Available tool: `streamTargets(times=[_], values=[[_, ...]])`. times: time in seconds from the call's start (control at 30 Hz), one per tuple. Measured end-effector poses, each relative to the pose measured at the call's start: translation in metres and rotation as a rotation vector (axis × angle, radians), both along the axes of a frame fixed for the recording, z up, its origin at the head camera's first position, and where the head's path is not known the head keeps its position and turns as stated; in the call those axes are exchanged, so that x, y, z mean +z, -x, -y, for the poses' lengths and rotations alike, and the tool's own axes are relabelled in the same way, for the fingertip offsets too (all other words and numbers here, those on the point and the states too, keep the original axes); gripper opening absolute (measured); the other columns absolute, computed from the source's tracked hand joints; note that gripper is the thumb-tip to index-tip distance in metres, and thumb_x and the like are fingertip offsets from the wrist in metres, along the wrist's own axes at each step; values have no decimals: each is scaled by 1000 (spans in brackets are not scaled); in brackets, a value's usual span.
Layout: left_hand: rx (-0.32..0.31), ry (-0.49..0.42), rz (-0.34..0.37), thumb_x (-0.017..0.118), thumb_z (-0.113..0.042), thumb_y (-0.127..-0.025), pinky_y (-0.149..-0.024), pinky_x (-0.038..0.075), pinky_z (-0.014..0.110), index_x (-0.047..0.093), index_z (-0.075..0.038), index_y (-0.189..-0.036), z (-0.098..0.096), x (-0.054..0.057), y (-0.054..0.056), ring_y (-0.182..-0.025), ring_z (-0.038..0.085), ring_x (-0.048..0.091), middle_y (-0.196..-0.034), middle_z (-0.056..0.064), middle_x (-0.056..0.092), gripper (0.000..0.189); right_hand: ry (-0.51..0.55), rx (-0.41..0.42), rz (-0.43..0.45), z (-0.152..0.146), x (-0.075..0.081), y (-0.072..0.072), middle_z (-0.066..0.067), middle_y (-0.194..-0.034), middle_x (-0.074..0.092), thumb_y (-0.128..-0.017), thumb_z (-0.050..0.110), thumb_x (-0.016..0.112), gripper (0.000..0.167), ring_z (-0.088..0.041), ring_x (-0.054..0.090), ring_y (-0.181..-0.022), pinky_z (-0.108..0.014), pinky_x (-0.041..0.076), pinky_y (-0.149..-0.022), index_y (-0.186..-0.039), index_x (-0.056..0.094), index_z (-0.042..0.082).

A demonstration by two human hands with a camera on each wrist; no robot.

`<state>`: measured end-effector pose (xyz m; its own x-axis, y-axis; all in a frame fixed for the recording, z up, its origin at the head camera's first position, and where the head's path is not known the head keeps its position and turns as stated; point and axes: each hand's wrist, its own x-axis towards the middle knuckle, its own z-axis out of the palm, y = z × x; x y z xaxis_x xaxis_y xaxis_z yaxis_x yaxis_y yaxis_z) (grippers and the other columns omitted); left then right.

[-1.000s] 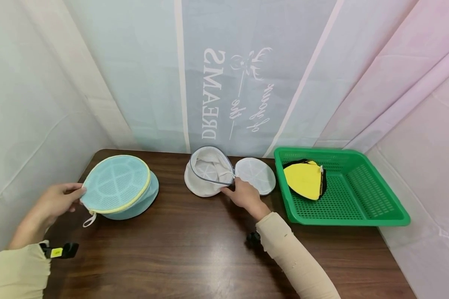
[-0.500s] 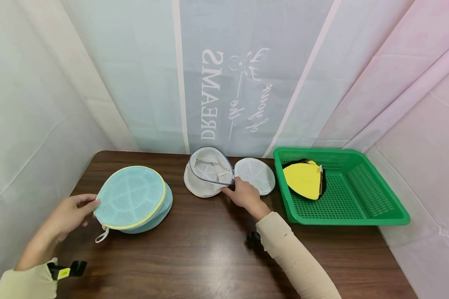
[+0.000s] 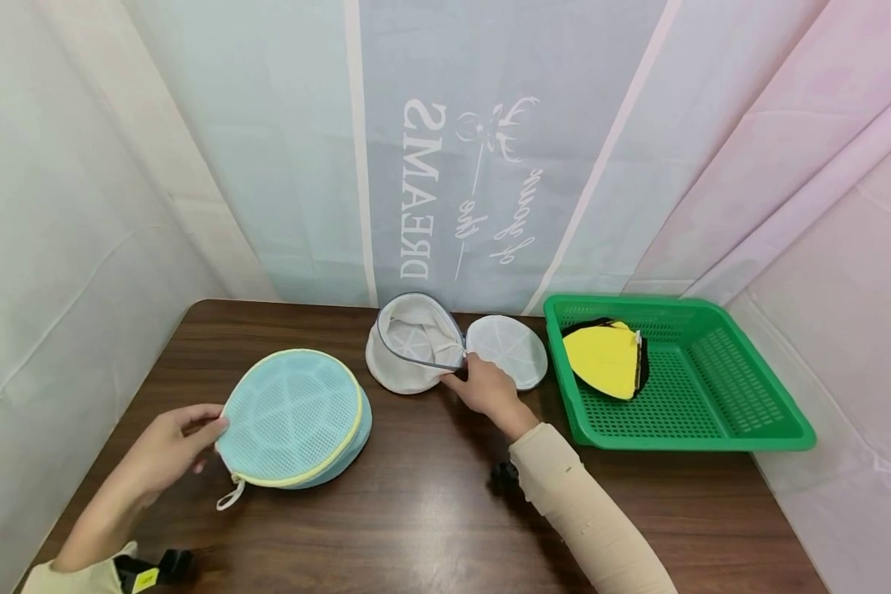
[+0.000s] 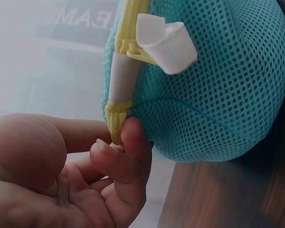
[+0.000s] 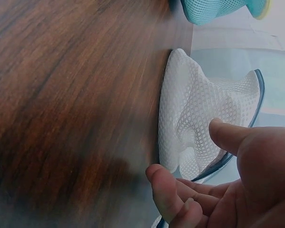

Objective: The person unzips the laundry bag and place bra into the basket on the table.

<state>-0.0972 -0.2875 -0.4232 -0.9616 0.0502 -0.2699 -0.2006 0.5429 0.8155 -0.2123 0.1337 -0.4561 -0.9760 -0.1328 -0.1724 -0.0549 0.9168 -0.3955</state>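
My left hand (image 3: 178, 450) pinches the yellow zipper edge of a round teal mesh laundry bag (image 3: 293, 417) between thumb and fingertips. The bag's lid panel tilts up toward the head camera, and a white loop (image 4: 168, 45) hangs by the zipper pull. Farther back, my right hand (image 3: 486, 388) holds the blue-trimmed rim of a smaller white mesh laundry bag (image 3: 401, 375) at its front right corner. That bag's top gapes, showing its inside. In the right wrist view, the thumb lies against the white mesh (image 5: 190, 109); part of the grip is hidden.
Right behind the right hand lies a flat round white mesh piece (image 3: 506, 351). A green plastic basket (image 3: 690, 441) stands at the right, holding a yellow and black folded item (image 3: 603, 359). Curtains (image 3: 289, 148) hang along the dark wooden table's (image 3: 416, 528) back and sides.
My left hand has drawn the teal bag to the right and toward the front of the table. The right hand and the white bag have stayed in place.
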Motion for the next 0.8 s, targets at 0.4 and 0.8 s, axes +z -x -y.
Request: streamTargets(times=[0.4,0.8], values=[[-27,-184,12,60,-12,-104,-51,51,30,51,13,-133,-44,-5,-17,-66,19,57,-108,16,61,39,18,3,0,-2,0,-4,-17,-99,69,-96,53,64,52,-35,69,-91,-48,55,-70,-113,62,3],[-89,-336,30,61,-11,-103,-49,55,34,47,13,-130,-82,-9,-24,-58,18,58,-117,23,54,39,-1,22,-33,-6,7,-9,-10,-82,65,-103,25,60,19,-27,64,-71,-43,50,-60,-105,61,6]])
